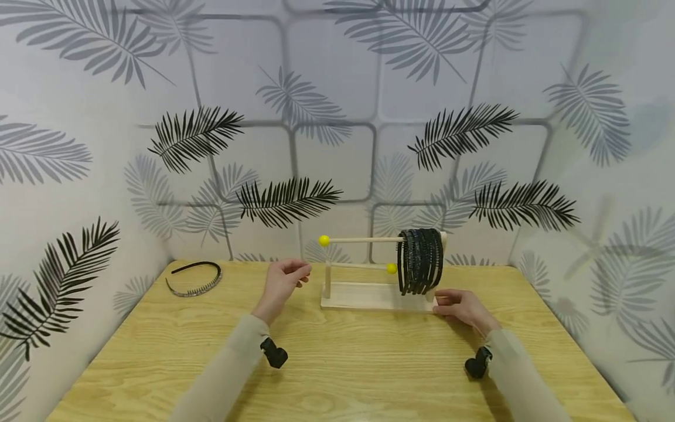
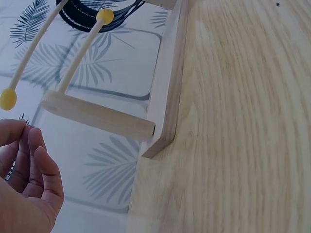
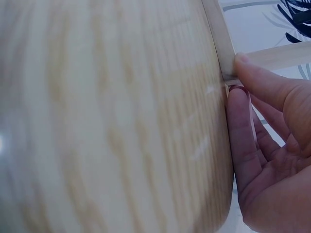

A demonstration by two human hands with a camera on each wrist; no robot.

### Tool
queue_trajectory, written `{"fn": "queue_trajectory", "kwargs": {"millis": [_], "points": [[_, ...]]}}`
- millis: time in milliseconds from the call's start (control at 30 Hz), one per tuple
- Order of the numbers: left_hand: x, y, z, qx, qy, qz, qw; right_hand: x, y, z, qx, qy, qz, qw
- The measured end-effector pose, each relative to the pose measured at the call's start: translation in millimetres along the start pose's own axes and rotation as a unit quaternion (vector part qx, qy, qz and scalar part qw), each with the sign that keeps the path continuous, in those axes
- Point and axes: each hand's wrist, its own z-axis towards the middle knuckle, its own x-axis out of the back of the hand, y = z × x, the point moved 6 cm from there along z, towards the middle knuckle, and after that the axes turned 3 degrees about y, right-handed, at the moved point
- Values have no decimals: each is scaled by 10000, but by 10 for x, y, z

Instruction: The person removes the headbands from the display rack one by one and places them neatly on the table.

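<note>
A pale wooden headband stand [image 1: 369,303] has two rods with yellow ball ends. Several dark headbands [image 1: 420,261] hang bunched at the right of its upper rod, some with teeth. My right hand [image 1: 461,308] pinches the right end of the stand's base, and in the right wrist view its fingertips [image 3: 238,97] are at the base corner. To the left of the stand is my left hand [image 1: 287,287], raised with loosely bent fingers and nothing visible in them. In the left wrist view, the left hand [image 2: 34,179] is close to the upper rod's yellow ball [image 2: 8,99].
One dark headband [image 1: 195,280] with teeth and a speckled band lies at the back left of the wooden table [image 1: 343,363]. Leaf-patterned walls [image 1: 337,158] stand behind the table and on both sides. A small black camera [image 1: 274,353] is strapped to each wrist.
</note>
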Motion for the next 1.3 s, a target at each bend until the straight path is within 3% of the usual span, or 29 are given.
{"fn": "queue_trajectory", "kwargs": {"millis": [367, 1033, 1300], "points": [[-231, 51, -18, 35, -247, -160, 9996, -5, 9, -19, 49, 46, -58, 10000], [-658, 126, -133, -441, -767, -623, 9941, -11, 11, -15, 48, 54, -87, 9999], [-800, 118, -73, -431, -615, -613, 9953, -4, -1, -3, 6, -15, -52, 10000]]}}
